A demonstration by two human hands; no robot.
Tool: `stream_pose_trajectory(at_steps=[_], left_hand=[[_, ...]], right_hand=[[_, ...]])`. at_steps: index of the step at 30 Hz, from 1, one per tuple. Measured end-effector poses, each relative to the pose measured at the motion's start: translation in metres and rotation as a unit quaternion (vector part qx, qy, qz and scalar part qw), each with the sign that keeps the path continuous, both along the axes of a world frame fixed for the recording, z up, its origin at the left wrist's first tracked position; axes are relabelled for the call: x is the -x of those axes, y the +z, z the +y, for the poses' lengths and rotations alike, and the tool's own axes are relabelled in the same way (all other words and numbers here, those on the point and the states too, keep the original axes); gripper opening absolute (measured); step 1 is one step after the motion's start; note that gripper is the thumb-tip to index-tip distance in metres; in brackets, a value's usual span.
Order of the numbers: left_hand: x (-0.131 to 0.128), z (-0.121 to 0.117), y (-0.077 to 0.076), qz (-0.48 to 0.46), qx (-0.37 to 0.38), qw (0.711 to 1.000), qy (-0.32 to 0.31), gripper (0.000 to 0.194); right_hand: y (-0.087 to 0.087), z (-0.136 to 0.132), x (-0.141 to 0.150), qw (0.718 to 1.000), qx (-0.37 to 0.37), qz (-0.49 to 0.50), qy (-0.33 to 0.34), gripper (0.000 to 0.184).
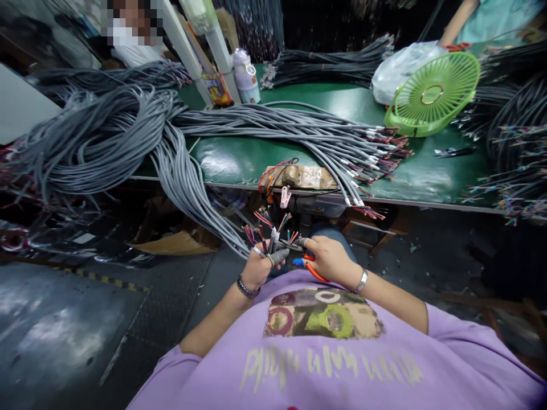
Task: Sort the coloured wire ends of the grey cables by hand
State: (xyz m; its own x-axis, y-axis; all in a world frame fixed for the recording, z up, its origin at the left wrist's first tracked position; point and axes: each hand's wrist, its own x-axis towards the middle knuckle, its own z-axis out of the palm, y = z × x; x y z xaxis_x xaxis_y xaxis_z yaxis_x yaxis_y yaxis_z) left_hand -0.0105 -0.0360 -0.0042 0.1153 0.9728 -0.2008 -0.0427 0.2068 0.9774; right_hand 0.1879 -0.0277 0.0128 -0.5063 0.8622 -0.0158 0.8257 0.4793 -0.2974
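My left hand point(259, 266) is closed round the ends of several grey cables point(222, 223), whose thin coloured wires point(262, 219) fan out above the fingers. A grey finger cover point(278, 257) sits on its thumb. Close beside it, my right hand point(331, 259) is closed on scissors with orange handles point(315, 272); their blades point left at the wires. Whether the blades touch a wire I cannot tell. A grey cover and a blue cover show on the right fingers. From my left hand the cables run up to a large looped bundle point(106, 136) on the table.
On the green table point(231, 162) lie more grey cables point(273, 122) with stripped ends, a green fan point(433, 94), a bottle point(245, 77) and dark pliers point(455, 152). A taped block point(299, 176) with a pink clip point(285, 196) is at the front edge. Another person's arm point(459, 23) reaches in at the back right.
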Motion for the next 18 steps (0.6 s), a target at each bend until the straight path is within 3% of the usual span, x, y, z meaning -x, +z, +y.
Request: stream_pose_trajectory(at_steps=[8,18], left_hand=[[0.001,-0.001,-0.002,-0.013,0.008,1.000,0.009,0.022],[0.000,0.001,0.001,-0.024,0.032,0.999,0.024,0.025]], right_hand=[[0.007,0.000,0.006,0.999,0.004,-0.033,-0.002,0.029],[-0.010,0.004,0.002,0.999,0.026,0.028,-0.014,0.038]])
